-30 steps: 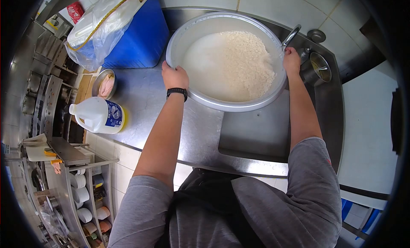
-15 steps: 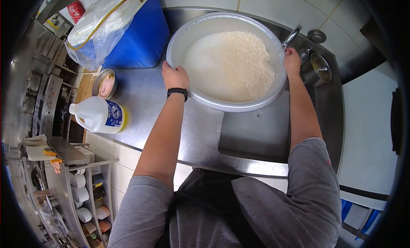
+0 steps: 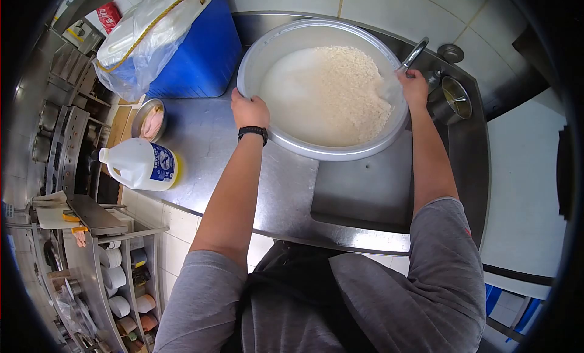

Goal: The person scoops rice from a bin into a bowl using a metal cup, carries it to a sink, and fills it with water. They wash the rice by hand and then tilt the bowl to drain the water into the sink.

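Note:
A large metal basin (image 3: 322, 151) spans the counter and the sink edge, holding pale grains like rice (image 3: 356, 91) heaped on the right and cloudy white water (image 3: 289, 85) on the left. My left hand (image 3: 250, 111) is closed on its left rim, thumb side up, a black band on the wrist. At the right rim, my right hand (image 3: 415, 88) is closed just below the faucet (image 3: 416, 52); its fingertips are partly hidden. Water seems to run from the spout into the basin.
A blue cooler (image 3: 198, 55) under clear plastic stands back left. Nearer lie a small metal bowl (image 3: 137, 123) with raw meat and a plastic jug (image 3: 137, 164) of yellow liquid. The sink (image 3: 365, 192) opens below the basin; a metal container (image 3: 456, 100) stands at right.
My right hand has shifted slightly left along the rim, closer under the faucet. The basin has moved down very slightly. My left hand keeps its hold.

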Motion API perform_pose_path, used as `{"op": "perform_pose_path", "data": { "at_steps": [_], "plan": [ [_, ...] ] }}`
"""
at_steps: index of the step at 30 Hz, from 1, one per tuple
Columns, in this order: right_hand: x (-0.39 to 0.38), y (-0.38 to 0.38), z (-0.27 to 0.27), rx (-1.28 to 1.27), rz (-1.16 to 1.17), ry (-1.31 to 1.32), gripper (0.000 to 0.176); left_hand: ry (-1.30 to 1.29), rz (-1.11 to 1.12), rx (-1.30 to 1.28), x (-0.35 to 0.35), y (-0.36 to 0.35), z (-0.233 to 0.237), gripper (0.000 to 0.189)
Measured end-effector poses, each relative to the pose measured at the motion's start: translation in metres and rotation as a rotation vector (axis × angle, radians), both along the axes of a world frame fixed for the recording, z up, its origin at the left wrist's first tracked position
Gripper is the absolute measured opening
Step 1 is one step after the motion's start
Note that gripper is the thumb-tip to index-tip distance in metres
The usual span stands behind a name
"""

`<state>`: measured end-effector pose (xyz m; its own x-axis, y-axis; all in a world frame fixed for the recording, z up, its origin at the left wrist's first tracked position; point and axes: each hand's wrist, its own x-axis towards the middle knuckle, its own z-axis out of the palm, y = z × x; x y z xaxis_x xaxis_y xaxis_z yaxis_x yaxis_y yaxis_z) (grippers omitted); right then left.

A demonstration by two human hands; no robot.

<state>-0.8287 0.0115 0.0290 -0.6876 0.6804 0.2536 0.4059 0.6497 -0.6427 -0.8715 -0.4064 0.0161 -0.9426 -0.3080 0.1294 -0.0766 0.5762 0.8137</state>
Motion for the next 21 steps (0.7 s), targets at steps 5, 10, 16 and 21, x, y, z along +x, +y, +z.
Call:
{"op": "perform_pose_path", "data": {
  "at_steps": [5, 10, 16, 21],
  "plan": [
    [-0.003, 0.007, -0.008, 0.060, 0.013, 0.040, 0.040, 0.019, -0.016, 0.010, 0.001, 0.000, 0.001, 0.059],
    [-0.005, 0.008, -0.011, 0.106, -0.016, 0.081, 0.029, -0.001, -0.020, 0.024, 0.001, -0.001, 0.002, 0.058],
    [-0.005, 0.009, -0.013, 0.138, -0.003, 0.088, 0.028, -0.001, -0.002, 0.023, 0.002, 0.001, 0.004, 0.057],
    [-0.005, 0.010, -0.013, 0.126, 0.000, 0.087, 0.029, -0.008, -0.017, 0.020, 0.001, 0.000, 0.004, 0.057]
  ]
}}
